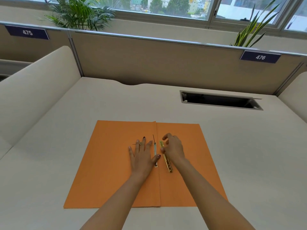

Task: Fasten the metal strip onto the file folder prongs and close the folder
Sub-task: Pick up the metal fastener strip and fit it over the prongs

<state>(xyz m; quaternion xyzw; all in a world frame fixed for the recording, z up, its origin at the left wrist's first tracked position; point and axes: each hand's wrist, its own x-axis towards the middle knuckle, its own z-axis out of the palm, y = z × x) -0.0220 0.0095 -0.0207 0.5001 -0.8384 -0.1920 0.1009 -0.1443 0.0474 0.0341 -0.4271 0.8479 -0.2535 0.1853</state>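
Observation:
An orange file folder (108, 163) lies open and flat on the desk. Along its centre crease sits a white fastener base (155, 151) with a thin dark prong (154, 138) standing up at its far end. My left hand (142, 156) rests flat on the left flap, fingers spread, thumb touching the base. A gold metal strip (167, 161) lies on the right flap, just right of the crease. My right hand (173, 148) is over the strip's far half, thumb and fingers curled onto it.
The cream desk (232, 146) has a rectangular cable opening (221, 100) at the back right. Beige partition walls (157, 60) enclose the back and both sides, with plants behind them.

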